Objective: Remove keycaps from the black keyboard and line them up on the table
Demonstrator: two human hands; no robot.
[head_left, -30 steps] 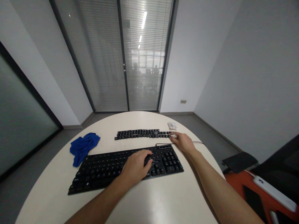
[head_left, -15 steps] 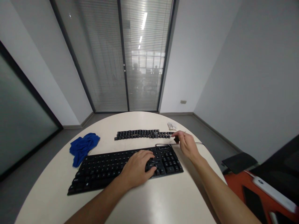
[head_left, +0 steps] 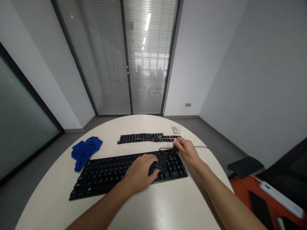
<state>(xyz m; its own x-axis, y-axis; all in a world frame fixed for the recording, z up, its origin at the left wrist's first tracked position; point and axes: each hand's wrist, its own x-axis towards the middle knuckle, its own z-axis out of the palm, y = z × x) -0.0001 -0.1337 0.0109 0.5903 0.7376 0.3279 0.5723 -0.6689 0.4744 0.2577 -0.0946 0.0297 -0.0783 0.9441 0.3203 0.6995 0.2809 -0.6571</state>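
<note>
My left hand lies flat, fingers spread, on the black keyboard; my right hand hovers over its numeric pad, fingertips pinched on what looks like a small dark keycap; beyond that hand lies a row of loose keycaps; far to my left, a blue cloth

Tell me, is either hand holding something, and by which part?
The right hand pinches a small black keycap by its upper end between the fingers. The left hand holds nothing; it rests on the black keyboard.
</note>
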